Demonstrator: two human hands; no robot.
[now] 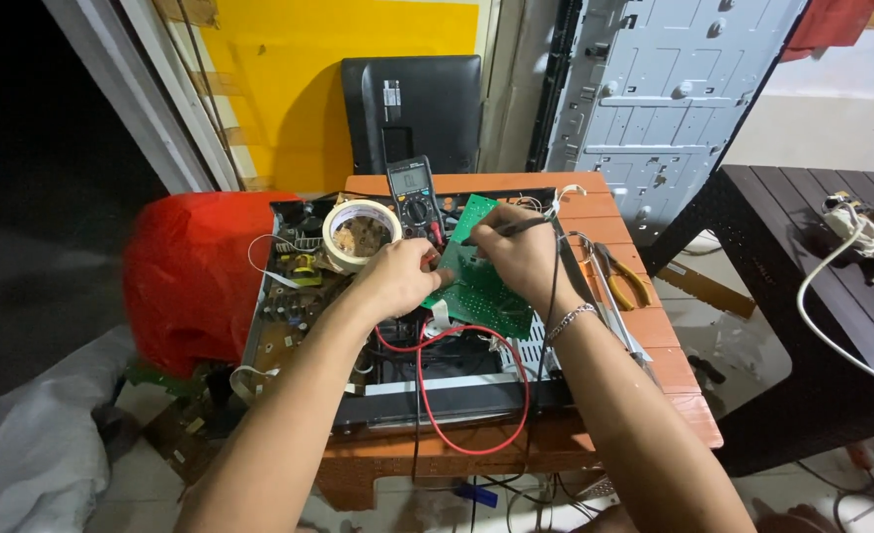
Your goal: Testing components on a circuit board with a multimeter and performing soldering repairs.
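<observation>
This is a small electronics repair spot, more a makeshift home workshop than a proper lab. An opened device chassis (397,365) with exposed boards lies on a low orange plastic table (674,365), and a digital multimeter (413,197) stands at its far edge, its red test lead (476,395) looping across the chassis. A green circuit board (481,286) lies on top, beside a roll of masking tape (361,234) and yellow-handled pliers (626,281). A stripped flat-screen back panel (669,89) and a black monitor (412,109) lean against the yellow wall (279,99) (the tiled floor is littered with cables and scraps).
</observation>
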